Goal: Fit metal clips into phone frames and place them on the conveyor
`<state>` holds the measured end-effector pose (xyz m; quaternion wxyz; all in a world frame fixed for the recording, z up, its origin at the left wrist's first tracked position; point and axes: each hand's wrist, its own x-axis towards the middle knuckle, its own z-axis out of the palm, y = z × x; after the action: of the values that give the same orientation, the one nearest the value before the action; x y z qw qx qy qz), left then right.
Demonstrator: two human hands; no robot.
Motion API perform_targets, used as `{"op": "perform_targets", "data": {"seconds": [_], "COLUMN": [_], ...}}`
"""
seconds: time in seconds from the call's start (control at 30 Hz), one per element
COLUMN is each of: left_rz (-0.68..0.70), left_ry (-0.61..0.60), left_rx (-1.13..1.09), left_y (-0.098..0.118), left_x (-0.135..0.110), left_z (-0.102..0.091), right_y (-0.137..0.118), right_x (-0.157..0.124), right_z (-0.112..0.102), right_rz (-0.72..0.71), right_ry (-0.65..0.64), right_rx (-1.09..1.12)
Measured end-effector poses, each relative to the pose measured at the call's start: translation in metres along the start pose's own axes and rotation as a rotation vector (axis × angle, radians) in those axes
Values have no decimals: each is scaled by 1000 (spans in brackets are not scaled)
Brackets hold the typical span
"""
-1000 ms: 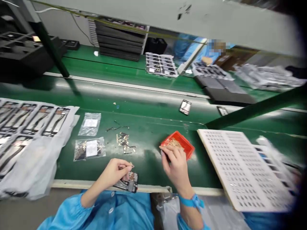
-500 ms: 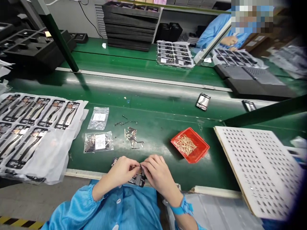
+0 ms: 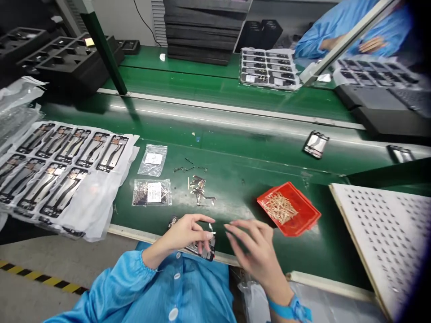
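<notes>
My left hand point(image 3: 188, 234) grips a dark phone frame point(image 3: 205, 249) at the near edge of the green bench, fingers curled over its top. My right hand point(image 3: 256, 253) hovers just right of it, fingers stretched out and apart, holding nothing that I can see. A red tray point(image 3: 305, 211) of small gold parts sits right of the hands. A small heap of metal pieces point(image 3: 199, 190) lies beyond my left hand.
Two small plastic bags point(image 3: 152, 192) lie left of the heap. White sheets with rows of phone frames point(image 3: 63, 170) cover the left. A white perforated board point(image 3: 380, 237) lies at right. A phone frame point(image 3: 315, 144) rides the belt. Another person works beyond.
My right hand left the red tray, came to the frame in my left hand, then drew back and opened. The view tilted down and shifted left.
</notes>
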<state>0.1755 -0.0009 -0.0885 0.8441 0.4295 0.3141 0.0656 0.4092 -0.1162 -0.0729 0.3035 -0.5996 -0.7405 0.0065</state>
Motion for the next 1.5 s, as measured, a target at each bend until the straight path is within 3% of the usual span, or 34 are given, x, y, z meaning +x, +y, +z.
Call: {"op": "perform_targets", "data": {"seconds": [0.07,0.17,0.27,0.33,0.47,0.57,1.2,1.5], "left_rz": [-4,-13,23,137,367,385,397,412], "left_ry": [-7,-3,-4,54,173,158,160,151], "left_rx": [-41,-36,58,320,1146,1398,1382,1362], "left_y": [0,2,3,3,-5,-14,-25,-24], "left_x": [-1,-6,-17,-27,-44,-50,-48,-49], "left_z": [1,2,-2,-7,-23,-33,-40,-41], "right_y": [-19,-25,-17,-13,-13,-16,-12,-16], "right_x": [2,2,-3,-5,-9,-11,-14,-15], "right_z": [15,31,42,48,56,60,65,69], "right_rz": [-38,-27,113,243,348,384,375,316], "right_ry": [-31,10,2,-93,-276,-335,-347,-279], "right_rx": [65,122,220,346,482,494,472,423]}}
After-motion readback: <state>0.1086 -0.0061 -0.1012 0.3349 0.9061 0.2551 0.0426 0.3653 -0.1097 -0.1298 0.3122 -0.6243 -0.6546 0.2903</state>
